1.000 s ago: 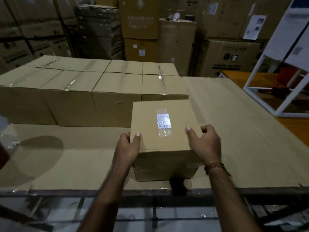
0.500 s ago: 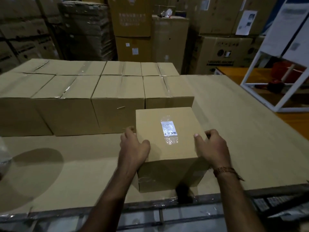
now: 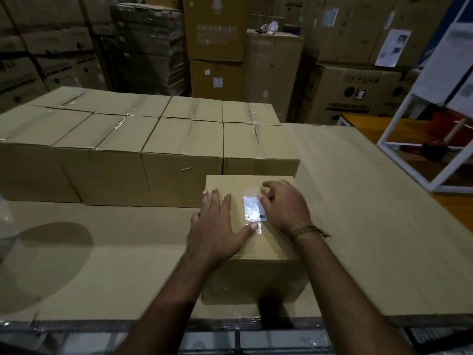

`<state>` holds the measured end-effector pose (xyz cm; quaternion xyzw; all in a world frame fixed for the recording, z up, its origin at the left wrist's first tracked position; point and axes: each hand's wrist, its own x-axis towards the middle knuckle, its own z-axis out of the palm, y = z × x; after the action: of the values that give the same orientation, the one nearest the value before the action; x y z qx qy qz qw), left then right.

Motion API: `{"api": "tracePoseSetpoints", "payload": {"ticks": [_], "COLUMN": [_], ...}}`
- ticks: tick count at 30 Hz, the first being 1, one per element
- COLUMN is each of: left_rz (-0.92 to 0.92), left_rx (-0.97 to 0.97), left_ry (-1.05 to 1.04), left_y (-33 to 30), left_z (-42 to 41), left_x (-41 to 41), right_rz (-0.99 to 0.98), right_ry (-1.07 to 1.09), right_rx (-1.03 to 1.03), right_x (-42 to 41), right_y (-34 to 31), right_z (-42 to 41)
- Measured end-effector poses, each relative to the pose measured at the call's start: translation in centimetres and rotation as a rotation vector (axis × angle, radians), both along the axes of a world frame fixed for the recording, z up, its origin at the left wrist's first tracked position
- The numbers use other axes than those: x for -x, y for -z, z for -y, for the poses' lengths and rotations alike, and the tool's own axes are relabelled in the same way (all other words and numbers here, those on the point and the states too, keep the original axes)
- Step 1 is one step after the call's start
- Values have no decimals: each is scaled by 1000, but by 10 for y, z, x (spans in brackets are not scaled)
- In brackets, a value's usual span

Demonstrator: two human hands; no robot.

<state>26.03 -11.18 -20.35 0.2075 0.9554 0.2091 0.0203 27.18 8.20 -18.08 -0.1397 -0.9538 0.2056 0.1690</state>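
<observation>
Plenty of big cartons (image 3: 215,26) are stacked along the back wall on my feed, pretty dim back there. Below them a wide cardboard sheet (image 3: 358,226) covers the work surface, and a block of taped boxes (image 3: 115,155) sits on its left half in two rows. A white frame (image 3: 409,139) stands off to the right.

The box (image 3: 256,275) in hand is the single one near the front edge of the sheet, its far side right up against the front row of the block; can't tell if they actually touch.

Both hands are on its top. The left hand (image 3: 217,226) lies flat, fingers straight and spread wide, thumb reaching toward the label (image 3: 252,208). The right hand (image 3: 286,206) rests just right of that label, fingers loosely bent, tips on the clear tape over it, gripping nothing. Woven bracelet (image 3: 305,230) on the right wrist.
</observation>
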Motion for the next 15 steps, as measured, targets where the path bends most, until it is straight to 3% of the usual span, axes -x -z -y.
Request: {"api": "tracePoseSetpoints", "payload": {"ticks": [5, 15], "left_rz": [-1, -9], "left_rx": [36, 24], "left_ry": [6, 3], "left_y": [1, 2], "left_z": [2, 3], "left_x": [-3, -6], "right_rz": [3, -118], "right_ry": [-28, 4], "right_rx": [-118, -64], "right_x": [8, 9], "right_y": [9, 18], "right_z": [3, 3]}}
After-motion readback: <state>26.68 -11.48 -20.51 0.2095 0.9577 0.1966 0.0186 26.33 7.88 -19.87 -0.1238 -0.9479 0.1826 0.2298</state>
